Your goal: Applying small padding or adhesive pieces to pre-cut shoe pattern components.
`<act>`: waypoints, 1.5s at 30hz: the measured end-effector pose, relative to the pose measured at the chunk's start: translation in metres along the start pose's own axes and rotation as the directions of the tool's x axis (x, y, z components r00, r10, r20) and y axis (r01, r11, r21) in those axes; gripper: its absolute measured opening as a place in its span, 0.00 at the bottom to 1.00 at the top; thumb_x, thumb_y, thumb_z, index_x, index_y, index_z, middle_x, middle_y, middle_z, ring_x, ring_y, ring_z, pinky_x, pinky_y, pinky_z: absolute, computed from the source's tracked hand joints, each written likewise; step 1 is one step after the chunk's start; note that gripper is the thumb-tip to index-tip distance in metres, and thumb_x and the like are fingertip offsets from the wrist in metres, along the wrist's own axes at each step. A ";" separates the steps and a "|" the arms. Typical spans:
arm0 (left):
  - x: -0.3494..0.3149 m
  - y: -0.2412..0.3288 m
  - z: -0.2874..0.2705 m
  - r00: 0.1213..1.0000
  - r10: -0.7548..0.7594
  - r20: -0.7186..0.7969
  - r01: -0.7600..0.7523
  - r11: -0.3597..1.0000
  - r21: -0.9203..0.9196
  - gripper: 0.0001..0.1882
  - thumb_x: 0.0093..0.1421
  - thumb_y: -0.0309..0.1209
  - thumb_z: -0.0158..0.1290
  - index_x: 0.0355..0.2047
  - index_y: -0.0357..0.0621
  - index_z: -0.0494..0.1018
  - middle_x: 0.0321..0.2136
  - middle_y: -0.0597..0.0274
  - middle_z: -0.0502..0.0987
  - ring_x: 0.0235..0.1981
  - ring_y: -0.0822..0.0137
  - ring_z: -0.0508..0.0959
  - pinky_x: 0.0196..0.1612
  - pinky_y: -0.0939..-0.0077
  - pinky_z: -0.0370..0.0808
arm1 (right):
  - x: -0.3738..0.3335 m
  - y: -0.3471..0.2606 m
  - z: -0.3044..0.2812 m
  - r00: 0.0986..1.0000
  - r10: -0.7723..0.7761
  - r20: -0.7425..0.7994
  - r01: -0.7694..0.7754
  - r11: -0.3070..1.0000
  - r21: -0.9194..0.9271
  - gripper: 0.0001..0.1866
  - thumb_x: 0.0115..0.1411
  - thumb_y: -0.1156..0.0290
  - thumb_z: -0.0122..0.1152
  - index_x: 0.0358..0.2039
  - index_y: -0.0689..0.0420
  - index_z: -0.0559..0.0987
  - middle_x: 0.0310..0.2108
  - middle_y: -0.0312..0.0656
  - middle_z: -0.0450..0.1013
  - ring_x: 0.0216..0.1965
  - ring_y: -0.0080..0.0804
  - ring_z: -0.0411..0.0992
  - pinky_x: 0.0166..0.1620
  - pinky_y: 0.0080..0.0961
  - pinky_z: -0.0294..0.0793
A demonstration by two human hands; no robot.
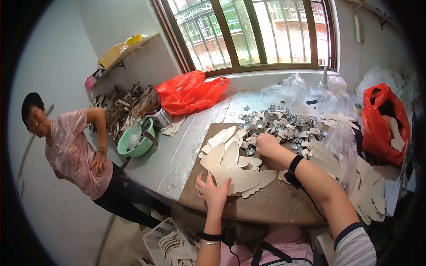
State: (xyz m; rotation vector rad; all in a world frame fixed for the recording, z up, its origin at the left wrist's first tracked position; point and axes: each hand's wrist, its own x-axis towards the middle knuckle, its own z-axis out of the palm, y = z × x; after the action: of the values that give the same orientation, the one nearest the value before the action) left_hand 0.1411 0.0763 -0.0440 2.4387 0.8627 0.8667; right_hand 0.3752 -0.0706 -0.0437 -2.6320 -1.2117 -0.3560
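L hand (213,191), grip spread open, is against cream cutouts (235,175) on the worktop (275,208); R hand (267,146) (can't tell if its grip's closed on anything) is by metal clips (304,126), prob. mid-pick, next move calling for 1 careful pinch.

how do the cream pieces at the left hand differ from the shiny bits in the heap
The cream pieces are broad and pale; the shiny bits are much smaller and silvery. The cream pieces overlap flat; the shiny bits lie in a loose heap. Both are on the table.
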 end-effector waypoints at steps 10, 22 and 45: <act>0.027 -0.021 -0.004 0.993 -0.034 0.112 0.081 0.888 -0.453 0.10 0.55 0.35 0.60 0.26 0.41 0.73 0.36 0.61 0.74 0.36 0.62 0.73 0.39 0.68 0.71 | -0.061 0.022 -0.061 0.879 0.367 0.305 -0.417 0.279 0.865 0.14 0.52 0.76 0.59 0.38 0.69 0.80 0.27 0.42 0.77 0.25 0.24 0.75 0.35 0.21 0.79; -0.062 0.046 -0.083 0.859 0.108 0.501 0.462 0.259 -0.848 0.13 0.68 0.28 0.45 0.51 0.36 0.64 0.43 0.61 0.74 0.43 0.77 0.72 0.45 0.81 0.71 | -0.123 -0.107 -0.190 0.963 -0.252 0.091 0.002 0.347 0.938 0.17 0.50 0.84 0.62 0.43 0.64 0.78 0.29 0.38 0.72 0.29 0.24 0.75 0.36 0.20 0.77; -0.046 0.087 -0.021 0.931 0.286 0.227 -0.281 0.958 -0.055 0.27 0.54 0.32 0.59 0.54 0.37 0.67 0.66 0.37 0.41 0.67 0.36 0.40 0.62 0.36 0.44 | -0.169 0.039 -0.108 0.831 0.258 0.493 -0.556 0.412 0.721 0.08 0.59 0.72 0.59 0.36 0.61 0.79 0.30 0.37 0.72 0.28 0.23 0.74 0.33 0.19 0.75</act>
State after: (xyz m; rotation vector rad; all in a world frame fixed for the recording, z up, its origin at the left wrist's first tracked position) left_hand 0.1347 -0.0136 0.0002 2.6201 0.4197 0.6586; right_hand 0.2850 -0.2477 0.0026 -1.9599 -0.4747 0.6427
